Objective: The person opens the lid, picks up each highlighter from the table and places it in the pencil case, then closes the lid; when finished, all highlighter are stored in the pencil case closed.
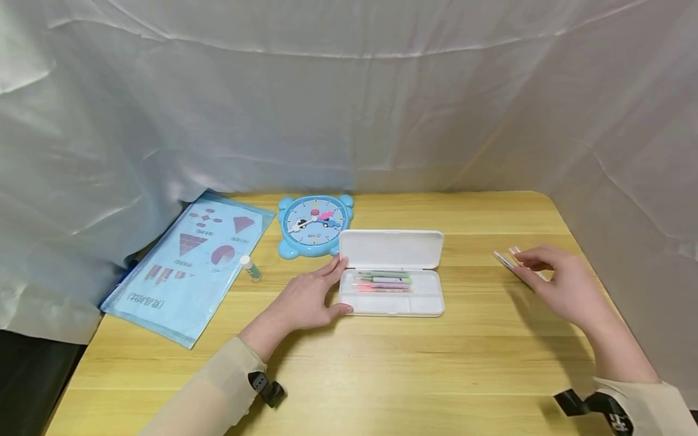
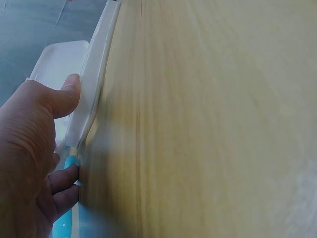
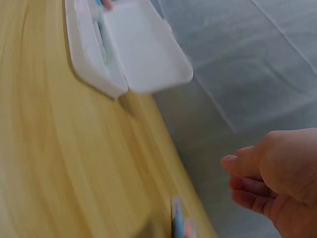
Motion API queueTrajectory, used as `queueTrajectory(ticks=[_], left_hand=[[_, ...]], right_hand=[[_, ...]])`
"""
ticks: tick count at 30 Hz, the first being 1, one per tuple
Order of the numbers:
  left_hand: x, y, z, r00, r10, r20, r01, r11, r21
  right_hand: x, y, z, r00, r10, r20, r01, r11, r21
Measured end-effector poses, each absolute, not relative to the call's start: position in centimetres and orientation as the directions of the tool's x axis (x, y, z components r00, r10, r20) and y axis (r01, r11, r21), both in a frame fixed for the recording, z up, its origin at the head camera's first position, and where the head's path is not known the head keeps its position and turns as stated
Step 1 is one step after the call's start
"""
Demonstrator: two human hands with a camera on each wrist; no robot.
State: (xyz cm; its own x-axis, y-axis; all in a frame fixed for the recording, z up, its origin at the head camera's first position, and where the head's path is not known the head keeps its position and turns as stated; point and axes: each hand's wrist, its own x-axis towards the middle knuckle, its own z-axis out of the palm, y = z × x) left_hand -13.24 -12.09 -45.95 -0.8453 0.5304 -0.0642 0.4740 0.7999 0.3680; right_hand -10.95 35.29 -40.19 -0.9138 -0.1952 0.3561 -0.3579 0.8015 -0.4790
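Note:
A white pencil case [image 1: 390,306] lies with its lid raised on the table. Several pens [image 1: 384,280], green, white and pink, lie inside it. My left hand [image 1: 308,297] holds the case's left end, its thumb at the front corner and fingers at the lid's side; in the left wrist view the thumb [image 2: 72,91] presses against the front wall. My right hand [image 1: 564,281] is over a few slim pens [image 1: 504,260] at the table's right side. In the right wrist view its fingers [image 3: 242,166] are loosely bent and apart from the blurred pens [image 3: 177,218].
A blue toy clock [image 1: 315,224] lies behind the case on the left. Left of it rests a light blue document folder [image 1: 191,266], with a glue stick [image 1: 251,268] standing by its right edge. Grey cloth [image 1: 382,121] hangs around the wooden table [image 1: 414,375].

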Motion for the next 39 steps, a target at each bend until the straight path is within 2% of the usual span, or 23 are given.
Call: queueTrajectory(ticks=[11,19,32,39], left_hand=[[-13.3,-12.1,-46.1,-0.844,0.533,-0.051,0.481,0.797,0.365],[-13.3,-12.1,-46.1,-0.841,0.539,-0.04,0.49,0.792,0.365],[-13.3,-12.2,-46.1,-0.843,0.536,-0.049,0.486,0.796,0.362],[-13.2,-12.2,-46.1,-0.84,0.539,-0.055,0.485,0.793,0.369]], right_hand=[[-10.4,37.8,-43.5,-0.976,-0.076,0.205,-0.173,0.84,-0.514],[-10.2,38.3,-45.0,-0.985,-0.041,0.167,-0.12,0.857,-0.5],[-10.0,37.7,-45.7,-0.982,-0.066,0.177,-0.141,0.879,-0.456],[-10.1,37.0,-44.8,-0.979,-0.034,0.202,-0.132,0.858,-0.496]])
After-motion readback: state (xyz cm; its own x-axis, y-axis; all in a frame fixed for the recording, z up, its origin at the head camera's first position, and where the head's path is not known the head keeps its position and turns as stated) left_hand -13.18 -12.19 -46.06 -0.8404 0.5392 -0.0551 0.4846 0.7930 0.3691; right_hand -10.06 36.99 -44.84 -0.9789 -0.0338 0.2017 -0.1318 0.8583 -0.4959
